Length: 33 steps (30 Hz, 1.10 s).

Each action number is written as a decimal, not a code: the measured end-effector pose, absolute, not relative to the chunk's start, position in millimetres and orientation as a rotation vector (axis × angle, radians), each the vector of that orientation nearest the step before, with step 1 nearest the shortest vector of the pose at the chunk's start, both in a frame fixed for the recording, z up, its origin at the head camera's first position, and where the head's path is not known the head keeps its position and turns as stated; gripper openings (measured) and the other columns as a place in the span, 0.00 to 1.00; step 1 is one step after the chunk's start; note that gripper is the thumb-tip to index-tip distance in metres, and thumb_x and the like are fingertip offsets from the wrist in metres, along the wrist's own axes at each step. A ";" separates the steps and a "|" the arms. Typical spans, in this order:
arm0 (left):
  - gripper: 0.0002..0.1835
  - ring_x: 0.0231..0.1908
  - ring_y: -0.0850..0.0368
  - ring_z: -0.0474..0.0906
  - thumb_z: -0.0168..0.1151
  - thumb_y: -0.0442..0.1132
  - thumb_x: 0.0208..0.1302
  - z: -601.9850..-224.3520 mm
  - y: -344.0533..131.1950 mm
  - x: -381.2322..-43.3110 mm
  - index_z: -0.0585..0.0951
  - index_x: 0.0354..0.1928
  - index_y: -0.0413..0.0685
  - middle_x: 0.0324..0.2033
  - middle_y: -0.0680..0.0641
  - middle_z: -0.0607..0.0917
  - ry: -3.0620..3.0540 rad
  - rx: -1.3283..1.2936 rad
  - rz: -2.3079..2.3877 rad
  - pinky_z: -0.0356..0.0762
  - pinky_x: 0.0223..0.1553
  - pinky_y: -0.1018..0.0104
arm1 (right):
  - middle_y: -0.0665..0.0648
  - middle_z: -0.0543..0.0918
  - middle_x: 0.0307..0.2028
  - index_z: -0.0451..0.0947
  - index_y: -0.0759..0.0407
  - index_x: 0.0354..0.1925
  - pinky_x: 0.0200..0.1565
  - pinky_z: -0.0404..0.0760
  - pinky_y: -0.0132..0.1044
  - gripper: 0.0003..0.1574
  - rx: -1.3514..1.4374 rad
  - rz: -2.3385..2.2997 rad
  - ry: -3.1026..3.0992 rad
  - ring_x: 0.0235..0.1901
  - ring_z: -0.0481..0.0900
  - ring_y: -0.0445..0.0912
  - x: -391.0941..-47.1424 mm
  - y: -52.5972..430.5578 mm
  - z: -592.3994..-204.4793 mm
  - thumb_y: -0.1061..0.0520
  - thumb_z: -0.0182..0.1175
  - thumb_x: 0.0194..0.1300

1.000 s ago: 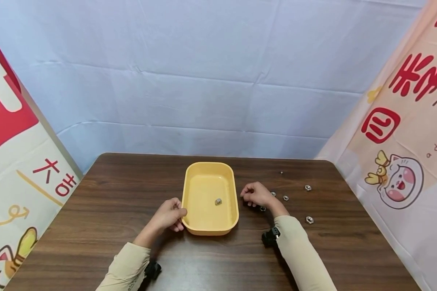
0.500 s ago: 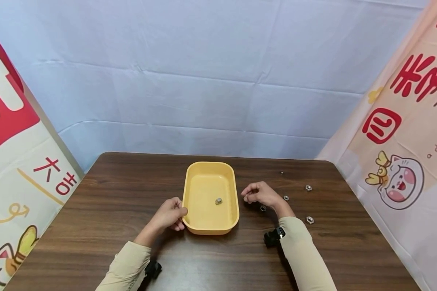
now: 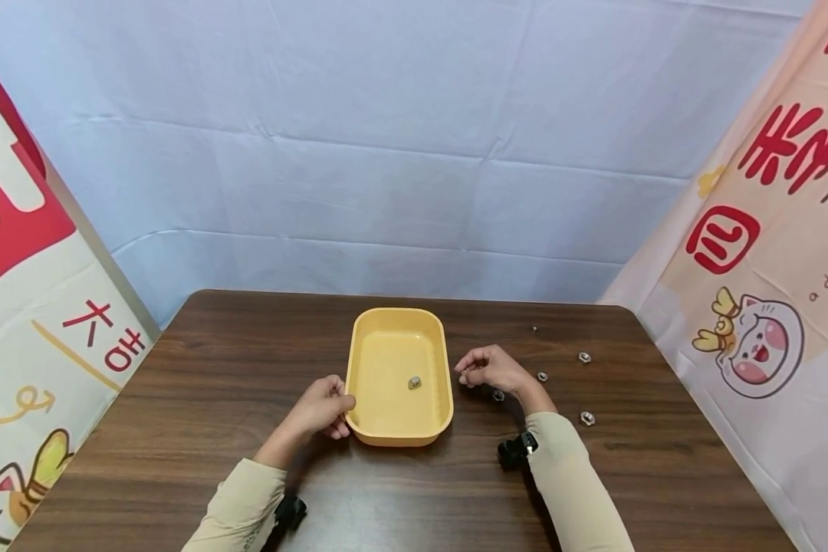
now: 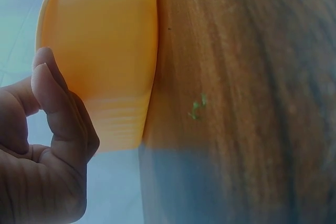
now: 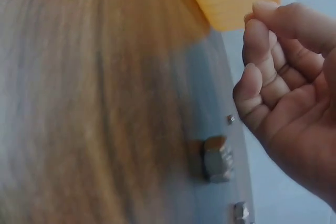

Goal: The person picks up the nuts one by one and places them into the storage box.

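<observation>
A yellow rectangular tray (image 3: 399,437) stands on the table in the head view, with a metal nut (image 3: 414,382) lying in it. My left hand (image 3: 320,408) grips the tray's left side, thumb over the rim and fingers against the outer wall. Just right of the tray, my right hand (image 3: 494,370) brings thumb and forefinger together low over the table. A tiny pale metal piece, apparently a small nut (image 3: 464,373), shows at its fingertips; in the right wrist view the fingers hide it. One hex nut (image 3: 498,395) lies beside this hand, below the palm.
More nuts lie to the right on the dark wooden table (image 3: 386,506): one near the wrist (image 3: 541,376), a larger nut (image 3: 584,357) farther out, another large nut (image 3: 587,418) nearer me, and a tiny nut (image 3: 534,328) toward the back. A pale cloth (image 3: 386,192) hangs behind the table.
My right hand has shifted slightly to the right, and its thumb and forefinger now pinch a tiny piece. The left hand and the tray have stayed put.
</observation>
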State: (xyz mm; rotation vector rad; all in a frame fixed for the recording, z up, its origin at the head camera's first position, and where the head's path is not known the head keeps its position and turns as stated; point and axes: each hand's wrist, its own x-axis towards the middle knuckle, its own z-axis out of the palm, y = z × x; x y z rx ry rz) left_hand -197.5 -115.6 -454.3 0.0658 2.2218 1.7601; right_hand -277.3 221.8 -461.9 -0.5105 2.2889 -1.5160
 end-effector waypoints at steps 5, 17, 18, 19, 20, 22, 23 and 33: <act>0.05 0.10 0.56 0.75 0.50 0.28 0.53 -453.4 -114.9 -196.5 0.64 0.30 0.39 0.12 0.42 0.75 2.203 0.056 1.766 0.73 0.11 0.68 | 0.59 0.82 0.28 0.78 0.73 0.39 0.29 0.75 0.39 0.12 -0.460 -1.476 2.381 0.27 0.78 0.49 -273.6 219.7 -455.4 0.72 0.55 0.55; 0.05 0.11 0.58 0.74 0.48 0.26 0.53 -429.3 -113.1 -185.2 0.63 0.28 0.38 0.12 0.43 0.74 2.201 0.109 1.743 0.74 0.13 0.68 | 0.58 0.82 0.28 0.77 0.73 0.42 0.24 0.71 0.36 0.16 -0.306 -1.421 2.381 0.25 0.74 0.47 -269.7 214.0 -433.1 0.70 0.55 0.52; 0.05 0.11 0.58 0.74 0.48 0.26 0.53 -431.3 -113.5 -186.1 0.63 0.28 0.38 0.12 0.43 0.75 2.205 0.108 1.738 0.74 0.13 0.68 | 0.58 0.82 0.28 0.77 0.73 0.42 0.24 0.70 0.36 0.17 -0.287 -1.417 2.384 0.25 0.74 0.47 -270.0 213.5 -430.7 0.71 0.55 0.51; 0.05 0.10 0.58 0.74 0.48 0.26 0.53 -434.3 -114.0 -187.5 0.63 0.29 0.39 0.12 0.43 0.75 2.208 0.106 1.735 0.74 0.13 0.68 | 0.58 0.82 0.27 0.77 0.73 0.42 0.23 0.70 0.36 0.17 -0.273 -1.414 2.384 0.25 0.74 0.47 -270.2 212.9 -428.1 0.71 0.55 0.50; 0.05 0.10 0.58 0.74 0.48 0.27 0.53 -437.8 -114.5 -189.2 0.63 0.29 0.39 0.12 0.43 0.75 2.209 0.104 1.734 0.74 0.12 0.68 | 0.57 0.82 0.27 0.77 0.74 0.42 0.23 0.69 0.36 0.17 -0.263 -1.410 2.385 0.24 0.74 0.47 -270.4 212.3 -425.7 0.71 0.55 0.50; 0.05 0.10 0.57 0.74 0.49 0.27 0.53 -444.8 -115.5 -192.6 0.64 0.29 0.39 0.12 0.44 0.75 2.212 0.097 1.732 0.73 0.12 0.68 | 0.57 0.81 0.25 0.77 0.74 0.42 0.22 0.67 0.35 0.18 -0.249 -1.405 2.386 0.24 0.73 0.47 -270.3 210.4 -420.7 0.71 0.56 0.49; 0.05 0.10 0.57 0.74 0.49 0.27 0.53 -447.9 -116.1 -194.2 0.64 0.30 0.39 0.12 0.43 0.75 2.212 0.096 1.733 0.73 0.11 0.68 | 0.56 0.81 0.24 0.78 0.73 0.41 0.20 0.66 0.35 0.17 -0.241 -1.405 2.387 0.23 0.72 0.47 -270.3 209.2 -418.6 0.71 0.56 0.49; 0.06 0.10 0.58 0.74 0.49 0.27 0.52 -445.9 -114.4 -194.4 0.63 0.29 0.40 0.12 0.44 0.74 2.224 0.109 1.728 0.73 0.11 0.68 | 0.54 0.72 0.17 0.79 0.69 0.38 0.17 0.59 0.34 0.13 -0.227 -1.422 2.353 0.14 0.61 0.43 -270.6 196.5 -402.1 0.70 0.58 0.50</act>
